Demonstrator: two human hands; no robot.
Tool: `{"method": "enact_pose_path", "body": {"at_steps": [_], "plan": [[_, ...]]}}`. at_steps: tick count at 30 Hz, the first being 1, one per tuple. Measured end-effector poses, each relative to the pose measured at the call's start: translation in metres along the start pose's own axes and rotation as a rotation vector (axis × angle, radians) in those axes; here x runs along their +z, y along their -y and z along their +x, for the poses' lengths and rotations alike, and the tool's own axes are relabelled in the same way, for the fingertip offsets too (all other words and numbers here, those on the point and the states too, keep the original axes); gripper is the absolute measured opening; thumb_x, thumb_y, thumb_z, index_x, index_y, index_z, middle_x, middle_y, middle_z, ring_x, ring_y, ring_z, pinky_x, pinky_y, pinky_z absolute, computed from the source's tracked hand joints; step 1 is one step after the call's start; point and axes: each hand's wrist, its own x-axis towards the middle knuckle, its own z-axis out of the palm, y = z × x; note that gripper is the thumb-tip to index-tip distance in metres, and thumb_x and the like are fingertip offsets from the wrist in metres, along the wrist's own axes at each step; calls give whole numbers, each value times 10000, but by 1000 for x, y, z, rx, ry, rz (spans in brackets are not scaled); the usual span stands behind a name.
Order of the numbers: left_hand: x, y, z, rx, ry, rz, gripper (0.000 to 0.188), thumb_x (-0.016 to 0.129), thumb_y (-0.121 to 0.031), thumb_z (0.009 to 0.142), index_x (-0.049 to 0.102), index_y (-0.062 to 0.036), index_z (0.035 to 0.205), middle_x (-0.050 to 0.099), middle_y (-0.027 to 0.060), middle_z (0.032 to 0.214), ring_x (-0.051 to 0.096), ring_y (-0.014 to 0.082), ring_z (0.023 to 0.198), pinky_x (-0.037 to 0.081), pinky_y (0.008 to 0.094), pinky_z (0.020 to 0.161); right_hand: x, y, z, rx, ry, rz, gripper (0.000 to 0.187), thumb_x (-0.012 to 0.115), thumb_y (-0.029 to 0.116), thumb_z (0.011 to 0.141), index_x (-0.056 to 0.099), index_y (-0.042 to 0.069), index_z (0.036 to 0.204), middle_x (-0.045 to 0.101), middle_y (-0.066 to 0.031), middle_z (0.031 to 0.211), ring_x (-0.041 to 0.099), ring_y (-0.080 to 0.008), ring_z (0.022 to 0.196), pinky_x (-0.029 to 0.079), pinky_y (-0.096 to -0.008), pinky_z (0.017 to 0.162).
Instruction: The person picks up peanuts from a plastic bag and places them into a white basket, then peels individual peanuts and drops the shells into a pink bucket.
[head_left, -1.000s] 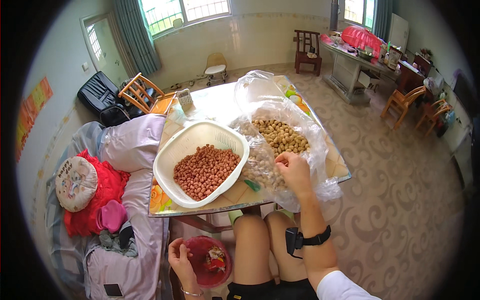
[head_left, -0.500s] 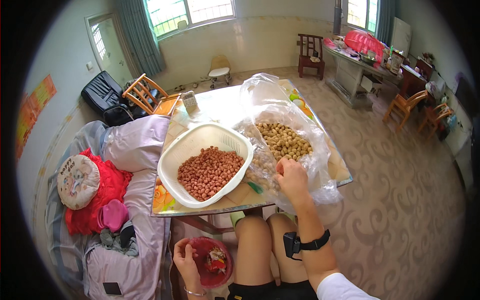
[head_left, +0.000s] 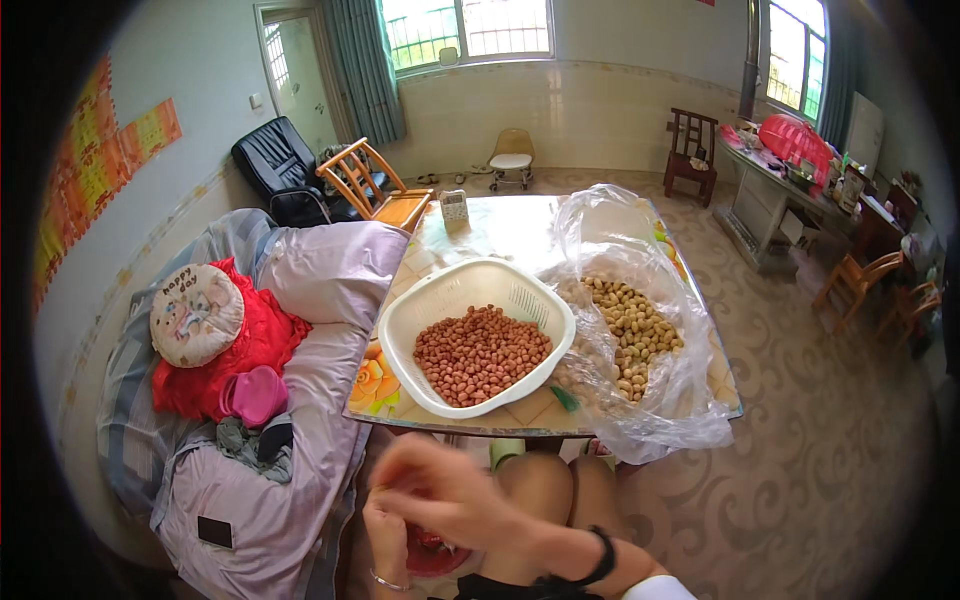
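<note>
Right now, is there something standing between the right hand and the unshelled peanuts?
Yes, the near edge of the table and the near folds of the clear plastic bag lie between the right hand and the unshelled peanuts. The white basket stands beside the bag, on its left.

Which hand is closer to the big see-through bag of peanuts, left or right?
Right. The blurred right hand is below and left of the see-through bag in the picture, apart from it; the left hand is lower and farther left.
</note>
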Motion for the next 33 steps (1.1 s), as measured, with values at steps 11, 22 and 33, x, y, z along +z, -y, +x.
{"method": "enact_pose_path", "body": {"at_steps": [11, 22, 33], "plan": [[-109, 135, 2, -560, -13, -2, 172, 469, -149, 865, 550, -18, 943, 577, 56, 812, 570, 142, 651, 444, 235, 517, 30, -264, -9, 540, -66, -80, 139, 622, 117, 750, 557, 37, 843, 573, -39, 704, 556, -122, 646, 449, -263, 553], [-65, 109, 12, -449, -94, -58, 170, 469, -167, 903, 545, -15, 898, 573, 44, 721, 550, 118, 552, 476, 225, 503, 21, -309, -23, 450, -259, -69, 153, 622, 39, 767, 517, 20, 877, 569, -54, 769, 551, -128, 710, 469, -245, 581], [-61, 91, 6, -398, -74, -54, 156, 455, -119, 898, 573, -21, 931, 576, 30, 734, 555, 107, 577, 459, 222, 504, 18, -266, -24, 633, -42, -19, 269, 512, 267, 872, 594, 15, 824, 591, -31, 684, 535, -102, 573, 411, -231, 481]]}}
